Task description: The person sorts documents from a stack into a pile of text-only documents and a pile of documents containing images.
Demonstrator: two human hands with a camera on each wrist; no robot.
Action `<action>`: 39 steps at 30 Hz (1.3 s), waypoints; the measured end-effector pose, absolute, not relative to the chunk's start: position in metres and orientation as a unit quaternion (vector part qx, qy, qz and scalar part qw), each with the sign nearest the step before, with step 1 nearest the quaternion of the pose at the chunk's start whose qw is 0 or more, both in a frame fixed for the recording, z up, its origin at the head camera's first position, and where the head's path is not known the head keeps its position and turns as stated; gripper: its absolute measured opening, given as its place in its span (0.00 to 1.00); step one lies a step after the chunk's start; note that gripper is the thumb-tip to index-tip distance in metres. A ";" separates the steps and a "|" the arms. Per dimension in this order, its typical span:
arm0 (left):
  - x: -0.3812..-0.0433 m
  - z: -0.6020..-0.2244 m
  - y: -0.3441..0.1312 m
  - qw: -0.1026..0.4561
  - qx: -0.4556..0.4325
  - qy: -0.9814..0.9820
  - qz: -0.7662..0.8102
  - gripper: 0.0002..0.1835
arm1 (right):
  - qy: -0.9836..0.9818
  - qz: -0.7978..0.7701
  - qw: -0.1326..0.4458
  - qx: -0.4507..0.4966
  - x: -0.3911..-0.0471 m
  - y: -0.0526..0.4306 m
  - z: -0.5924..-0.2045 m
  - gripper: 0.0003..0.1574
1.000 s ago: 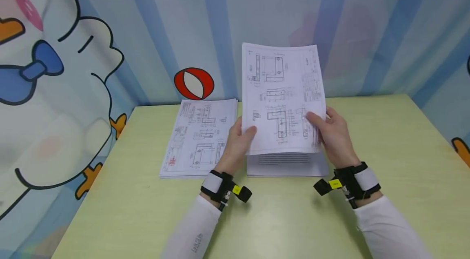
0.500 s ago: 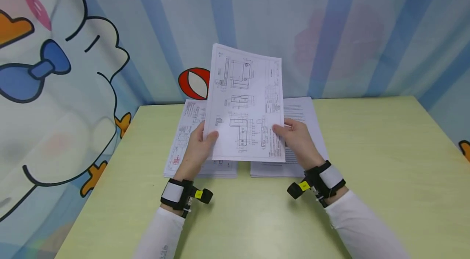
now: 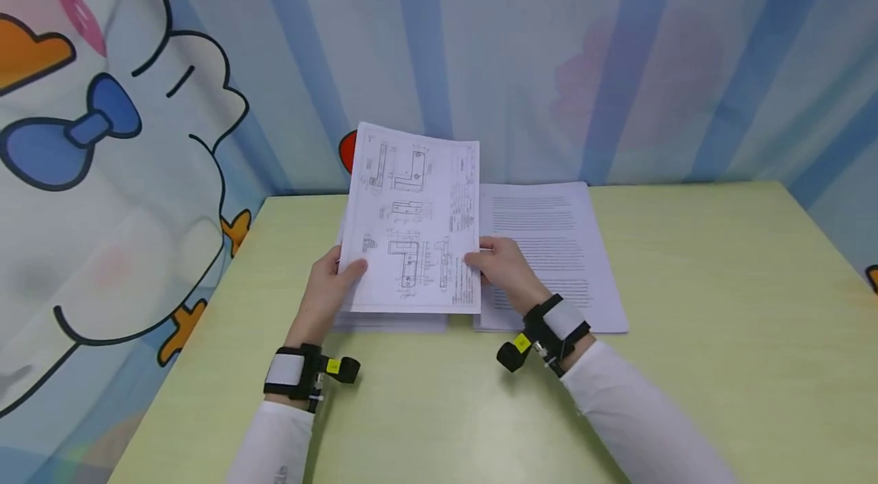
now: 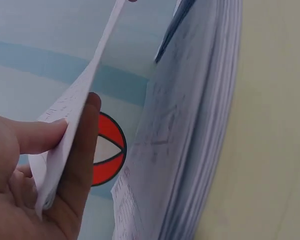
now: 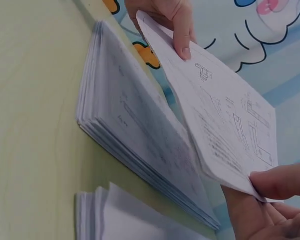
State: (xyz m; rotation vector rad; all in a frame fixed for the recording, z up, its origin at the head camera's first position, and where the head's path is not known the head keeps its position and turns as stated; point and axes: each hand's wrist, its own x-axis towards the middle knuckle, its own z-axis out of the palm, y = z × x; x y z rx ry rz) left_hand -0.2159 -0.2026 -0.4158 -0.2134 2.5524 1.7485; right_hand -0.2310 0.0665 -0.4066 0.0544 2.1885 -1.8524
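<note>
My left hand [image 3: 321,293] and right hand [image 3: 509,270] hold a thin sheaf of paper [image 3: 410,217] by its two sides. Technical drawings of L-shaped parts cover its face. In the left wrist view, my left thumb presses on the front of the sheaf [image 4: 82,117], fingers behind it. My right hand [image 5: 274,207] pinches the opposite edge in the right wrist view. The sheaf is tilted up above the left paper stack [image 3: 391,322], apart from it, and hides most of it in the head view. That stack's top page [image 5: 140,117] also bears drawings.
A second paper stack [image 3: 538,232], printed with lines of text, lies on the table [image 3: 425,408] to the right of the first. A curtain [image 3: 521,49] with stripes and cartoon figures stands behind the table. Each wrist wears a black strap [image 3: 295,371] with a small camera.
Both hands have carried the sheaf left, from above the right stack to above the left one, and lowered it. The right stack's text page has come into view.
</note>
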 end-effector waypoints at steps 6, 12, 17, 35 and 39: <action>-0.220 -0.424 -0.218 0.014 -0.115 0.862 0.493 0.25 | 0.780 -0.610 0.137 0.008 -0.239 0.044 -0.422 0.21; -0.222 -0.429 -0.230 0.013 -0.145 0.885 0.443 0.26 | 0.833 -0.540 0.112 -0.032 -0.240 0.023 -0.432 0.22; -0.221 -0.430 -0.238 0.009 -0.159 0.900 0.406 0.27 | 0.868 -0.485 0.092 -0.057 -0.238 0.016 -0.431 0.15; -0.225 -0.430 -0.243 0.037 -0.154 0.923 0.352 0.24 | 0.922 -0.375 0.088 -0.030 -0.237 0.015 -0.427 0.11; -0.222 -0.432 -0.246 0.044 -0.141 0.926 0.346 0.25 | 0.931 -0.353 0.088 -0.034 -0.235 0.014 -0.427 0.14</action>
